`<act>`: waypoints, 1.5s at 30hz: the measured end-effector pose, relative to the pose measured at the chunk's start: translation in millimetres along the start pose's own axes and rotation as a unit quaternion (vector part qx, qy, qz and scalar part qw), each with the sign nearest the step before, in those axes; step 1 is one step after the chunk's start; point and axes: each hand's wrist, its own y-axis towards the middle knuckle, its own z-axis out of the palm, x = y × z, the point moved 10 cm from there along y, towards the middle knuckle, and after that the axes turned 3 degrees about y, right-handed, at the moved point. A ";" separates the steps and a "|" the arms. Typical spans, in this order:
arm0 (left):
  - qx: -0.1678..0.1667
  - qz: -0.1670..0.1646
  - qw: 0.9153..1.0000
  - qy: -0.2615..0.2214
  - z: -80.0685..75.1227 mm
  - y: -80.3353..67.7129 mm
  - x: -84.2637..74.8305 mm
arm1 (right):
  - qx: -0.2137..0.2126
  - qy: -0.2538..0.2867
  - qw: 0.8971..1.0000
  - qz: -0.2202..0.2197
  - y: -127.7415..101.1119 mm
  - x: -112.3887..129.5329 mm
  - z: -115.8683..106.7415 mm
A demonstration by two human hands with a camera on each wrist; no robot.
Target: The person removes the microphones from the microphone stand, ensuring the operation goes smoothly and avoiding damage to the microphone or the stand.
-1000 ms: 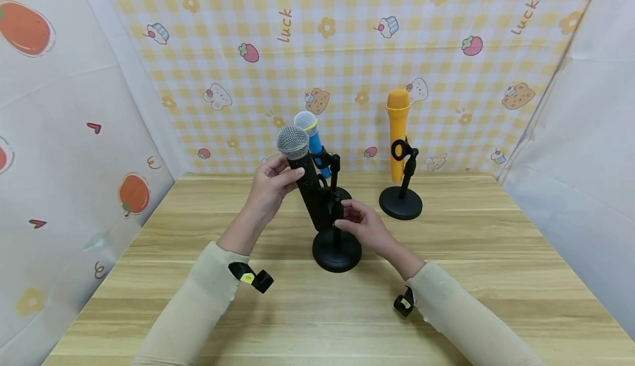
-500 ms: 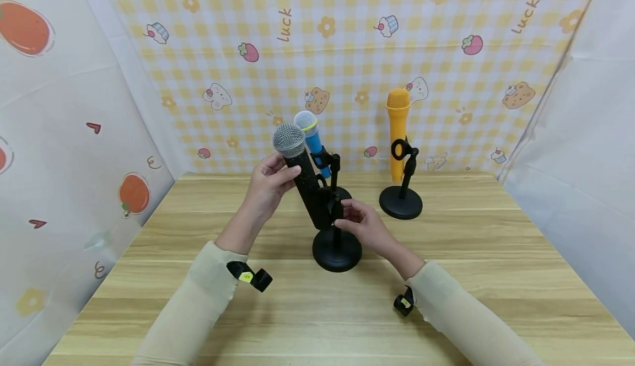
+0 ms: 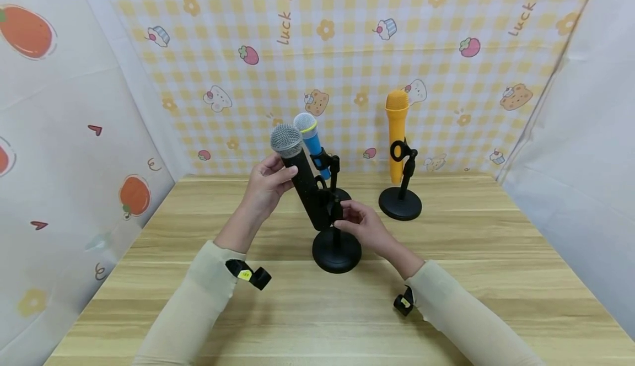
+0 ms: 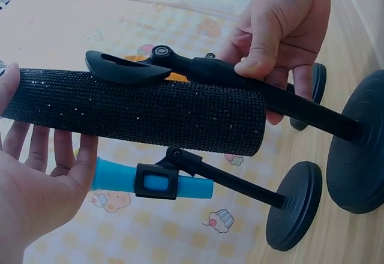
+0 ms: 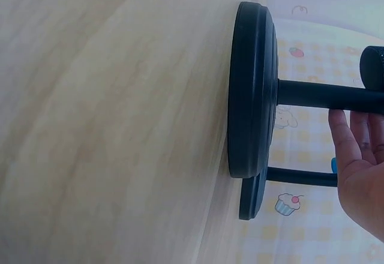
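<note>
Black mic (image 3: 303, 181) gripped by L hand (image 3: 266, 185), R hand (image 3: 364, 224) pinching stand (image 3: 337, 245) (upright)

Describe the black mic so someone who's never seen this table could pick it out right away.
On the wooden table stand three round-based mic stands. The black mic leans at the nearest stand, with the left hand round its body. Unlike the blue mic behind and the all-orange mic, it is glittery black with a silver mesh head.

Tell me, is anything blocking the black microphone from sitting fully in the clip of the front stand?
Nothing visible does. The black microphone already lies against the clip; the left hand holds its upper body, and the right hand holds the front stand.
</note>
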 end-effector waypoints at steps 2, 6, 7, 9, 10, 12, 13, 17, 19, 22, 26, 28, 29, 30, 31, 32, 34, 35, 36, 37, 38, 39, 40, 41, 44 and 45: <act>0.004 0.000 1.000 0.001 -0.1 0.3 0.1 | 0.000 0.001 1.000 0.002 -0.4 -0.7 0.1; 0.014 0.001 1.000 0.001 0.7 1.2 -0.2 | -0.002 0.001 1.000 0.006 -0.1 -2.4 0.0; 0.016 0.001 1.000 0.000 0.6 1.5 -0.1 | -0.001 0.002 1.000 0.006 -0.2 -2.3 0.2; 0.018 0.002 1.000 -0.002 0.3 1.9 0.0 | -0.001 0.002 1.000 0.007 -0.2 -1.9 0.7; 0.019 0.002 1.000 -0.003 0.2 2.0 0.0 | 0.000 0.002 1.000 0.007 -0.4 -1.4 0.9; 0.024 0.003 1.000 -0.006 0.3 2.2 0.1 | 0.001 0.001 1.000 0.007 -0.6 -0.7 1.3; 0.026 0.002 1.000 -0.007 0.4 2.5 0.4 | 0.001 0.001 1.000 0.006 -0.8 -0.3 1.4; 0.031 0.001 0.999 -0.008 0.0 2.9 0.6 | 0.002 0.001 1.000 0.007 -1.3 0.0 1.5; 0.034 0.001 0.999 -0.008 -0.5 3.6 1.0 | 0.003 0.001 1.000 0.008 -1.5 0.0 1.3; 0.037 0.002 0.999 -0.009 0.0 4.1 0.8 | 0.002 0.001 1.000 0.009 -1.8 -0.8 0.8; 0.042 0.005 0.999 -0.010 0.6 4.0 -0.1 | 0.003 0.002 1.000 0.010 -1.8 -1.6 0.7; 0.045 0.006 0.999 -0.011 0.2 4.2 0.0 | 0.005 0.004 1.000 0.008 -1.7 -1.4 0.8; 0.046 0.007 0.999 -0.011 0.3 4.2 0.0 | 0.006 0.004 1.000 0.007 -1.7 -1.6 0.9; 0.048 0.007 0.999 -0.011 0.3 4.4 0.2 | 0.007 0.003 1.000 0.007 -1.8 -1.8 0.8; 0.052 0.006 0.999 -0.013 0.4 4.6 0.5 | 0.006 0.003 1.000 0.007 -1.9 -1.7 0.6; 0.054 0.006 0.998 -0.013 0.4 4.7 0.9 | 0.007 0.003 1.000 0.007 -1.9 -2.1 0.5; 0.059 0.005 0.998 -0.015 0.6 5.2 1.7 | 0.007 0.001 1.000 0.007 -1.4 -4.1 0.3; 0.061 0.004 0.998 -0.018 0.7 5.5 2.1 | 0.007 0.002 1.000 0.006 -1.3 -4.2 0.2; 0.064 0.004 0.998 -0.021 0.9 5.7 2.2 | 0.007 0.002 1.000 0.005 -1.1 -4.2 0.1; 0.066 0.005 0.998 -0.023 1.0 5.9 2.2 | 0.007 0.003 1.000 0.005 -0.9 -4.3 0.1; 0.066 0.005 0.998 -0.023 0.8 6.0 2.2 | 0.008 0.004 1.000 0.004 -0.4 -4.6 0.2; 0.066 0.007 0.997 -0.024 0.6 6.2 2.0 | 0.009 0.005 1.000 0.002 -0.1 -4.3 0.3; 0.067 0.008 0.997 -0.026 0.5 6.2 1.8 | 0.010 0.005 1.000 0.001 0.2 -4.0 0.4; 0.068 0.009 0.997 -0.026 0.4 6.0 1.4 | 0.010 0.006 1.000 0.000 0.4 -3.7 0.4; 0.066 0.014 0.997 -0.024 -0.7 5.6 0.6 | 0.012 0.005 1.000 -0.002 0.8 -3.1 0.5; 0.065 0.016 0.997 -0.023 -0.9 5.3 0.1 | 0.011 0.004 1.000 -0.002 0.8 -2.8 0.3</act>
